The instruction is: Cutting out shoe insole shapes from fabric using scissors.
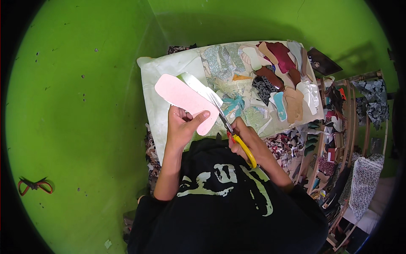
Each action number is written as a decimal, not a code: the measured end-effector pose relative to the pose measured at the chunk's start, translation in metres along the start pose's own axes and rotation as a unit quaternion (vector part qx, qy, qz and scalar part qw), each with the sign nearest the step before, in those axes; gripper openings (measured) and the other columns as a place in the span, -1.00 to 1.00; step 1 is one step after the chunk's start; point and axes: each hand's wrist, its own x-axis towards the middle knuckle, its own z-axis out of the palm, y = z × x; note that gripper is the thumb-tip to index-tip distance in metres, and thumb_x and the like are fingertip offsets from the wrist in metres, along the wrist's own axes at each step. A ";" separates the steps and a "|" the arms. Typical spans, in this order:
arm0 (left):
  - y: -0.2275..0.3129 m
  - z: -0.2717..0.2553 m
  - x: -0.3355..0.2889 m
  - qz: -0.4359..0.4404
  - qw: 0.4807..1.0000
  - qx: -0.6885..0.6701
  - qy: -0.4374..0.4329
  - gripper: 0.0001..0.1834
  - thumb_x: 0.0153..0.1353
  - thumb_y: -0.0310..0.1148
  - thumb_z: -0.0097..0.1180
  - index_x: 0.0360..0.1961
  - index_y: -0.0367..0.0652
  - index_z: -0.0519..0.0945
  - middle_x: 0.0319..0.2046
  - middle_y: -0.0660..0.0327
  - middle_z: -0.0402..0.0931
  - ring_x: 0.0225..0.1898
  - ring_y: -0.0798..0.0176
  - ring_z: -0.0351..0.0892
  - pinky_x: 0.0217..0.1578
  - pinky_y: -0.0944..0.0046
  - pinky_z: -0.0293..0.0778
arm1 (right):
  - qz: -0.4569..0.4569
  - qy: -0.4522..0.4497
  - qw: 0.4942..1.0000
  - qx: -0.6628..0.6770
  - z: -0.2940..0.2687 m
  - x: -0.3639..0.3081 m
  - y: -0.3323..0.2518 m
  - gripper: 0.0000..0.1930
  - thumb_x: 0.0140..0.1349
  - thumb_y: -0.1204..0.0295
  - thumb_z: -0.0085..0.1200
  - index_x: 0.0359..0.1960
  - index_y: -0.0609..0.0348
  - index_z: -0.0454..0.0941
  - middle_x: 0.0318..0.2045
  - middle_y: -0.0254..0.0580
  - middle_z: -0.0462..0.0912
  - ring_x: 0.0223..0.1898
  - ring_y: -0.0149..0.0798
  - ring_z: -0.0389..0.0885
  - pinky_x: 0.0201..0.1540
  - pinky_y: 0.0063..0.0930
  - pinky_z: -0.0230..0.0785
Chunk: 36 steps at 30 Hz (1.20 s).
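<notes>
My left hand (181,129) grips a pink insole-shaped piece (186,98) near its lower end, with the thumb on top and the fingers mostly hidden underneath. A whitish strip of sheet material (198,83) curls out along the piece's upper right edge. In my right hand (250,142) is a pair of scissors (244,150) with yellow and red handles. Their blades point up and left, lying at the right edge of the pink piece where the strip meets it. Whether the blades are parted is hard to make out. Both hands are held above the near side of the table.
Beneath lies a pale-covered table (154,108) with many cut pieces, among them brown sole shapes (292,103) and dark red material (280,55). Scraps (283,148) are heaped below it. Wooden racks (349,110) with fabric stand right. Red-handled scissors (36,185) hang on the green wall.
</notes>
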 end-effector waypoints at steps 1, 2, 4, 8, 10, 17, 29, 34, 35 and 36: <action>0.001 -0.003 0.000 -0.020 1.000 0.003 -0.012 -0.45 0.07 -0.62 0.36 0.08 -0.35 0.39 -0.13 0.04 0.64 -0.15 0.28 0.68 -0.15 0.32 0.59 | 0.000 -0.001 1.000 -0.001 0.000 -0.001 -0.001 -0.37 0.21 -0.11 0.20 -0.11 0.18 0.22 -0.45 -0.01 0.51 -0.37 0.07 0.54 -0.24 -0.19 0.35; 0.001 -0.006 0.001 -0.041 0.999 0.007 -0.024 -0.40 0.05 -0.62 0.38 0.11 -0.33 0.37 -0.09 0.03 0.63 -0.08 0.25 0.67 -0.07 0.28 0.57 | 0.016 -0.006 1.000 -0.002 -0.001 -0.002 -0.003 -0.38 0.22 -0.10 0.20 -0.12 0.19 0.22 -0.45 -0.01 0.51 -0.37 0.08 0.53 -0.24 -0.19 0.35; 0.004 -0.008 0.001 -0.042 0.999 0.006 -0.026 -0.39 0.05 -0.62 0.38 0.11 -0.33 0.37 -0.09 0.03 0.63 -0.08 0.25 0.67 -0.07 0.28 0.57 | 0.031 -0.013 0.999 -0.005 -0.002 -0.003 -0.006 -0.39 0.23 -0.09 0.19 -0.13 0.19 0.22 -0.45 0.00 0.51 -0.38 0.09 0.52 -0.24 -0.19 0.35; 0.009 -0.010 0.003 -0.056 0.997 0.011 -0.042 -0.37 0.04 -0.60 0.39 0.12 -0.34 0.35 -0.08 0.03 0.63 -0.08 0.24 0.67 -0.06 0.26 0.58 | 0.024 -0.024 0.999 -0.010 -0.006 -0.004 -0.010 -0.40 0.22 -0.08 0.20 -0.14 0.20 0.22 -0.44 0.01 0.52 -0.40 0.11 0.50 -0.24 -0.21 0.35; 0.009 -0.011 0.005 -0.055 0.997 0.014 -0.054 -0.39 0.05 -0.61 0.38 0.11 -0.37 0.35 -0.09 0.02 0.63 -0.09 0.23 0.68 -0.09 0.26 0.60 | 0.028 -0.031 0.999 -0.007 -0.005 -0.004 -0.008 -0.40 0.21 -0.07 0.21 -0.14 0.20 0.22 -0.44 0.01 0.53 -0.40 0.12 0.51 -0.23 -0.21 0.35; -0.001 -0.010 0.005 -0.043 0.996 0.008 -0.077 -0.35 0.05 -0.61 0.38 0.13 -0.36 0.30 -0.05 0.01 0.60 -0.06 0.22 0.67 -0.10 0.22 0.62 | 0.029 -0.019 0.999 -0.030 -0.002 -0.010 0.002 -0.36 0.18 -0.08 0.24 -0.09 0.21 0.23 -0.44 0.00 0.54 -0.34 0.16 0.53 -0.22 -0.14 0.35; 0.002 -0.011 0.004 -0.145 0.982 0.026 -0.121 -0.19 -0.04 -0.55 0.47 0.21 -0.33 0.26 -0.05 0.09 0.59 -0.04 0.27 0.62 -0.01 0.24 0.52 | 0.036 -0.027 0.998 -0.037 0.000 -0.011 0.000 -0.43 0.23 0.03 0.23 -0.10 0.23 0.22 -0.38 0.12 0.52 -0.31 0.26 0.50 -0.21 -0.06 0.32; 0.003 -0.011 0.003 -0.141 0.984 0.015 -0.110 -0.19 -0.04 -0.57 0.46 0.22 -0.32 0.26 -0.04 0.09 0.59 -0.04 0.27 0.62 0.00 0.24 0.52 | 0.050 -0.031 0.997 -0.047 0.002 -0.012 0.001 -0.46 0.22 0.12 0.24 -0.09 0.23 0.21 -0.37 0.16 0.53 -0.31 0.32 0.49 -0.21 -0.05 0.33; 0.003 -0.011 0.003 -0.139 0.984 0.013 -0.111 -0.19 -0.04 -0.58 0.45 0.22 -0.32 0.26 -0.04 0.08 0.59 -0.03 0.26 0.62 0.01 0.23 0.52 | 0.036 -0.026 0.998 -0.052 0.003 -0.012 0.003 -0.47 0.23 0.12 0.24 -0.09 0.24 0.21 -0.36 0.17 0.52 -0.31 0.33 0.49 -0.22 -0.05 0.33; 0.002 -0.011 0.003 -0.139 0.984 0.013 -0.111 -0.19 -0.04 -0.58 0.45 0.22 -0.32 0.26 -0.04 0.08 0.59 -0.03 0.26 0.62 0.01 0.23 0.52 | 0.022 -0.022 0.998 -0.057 0.003 -0.012 0.004 -0.47 0.23 0.13 0.24 -0.10 0.24 0.21 -0.36 0.18 0.52 -0.30 0.34 0.50 -0.22 -0.06 0.34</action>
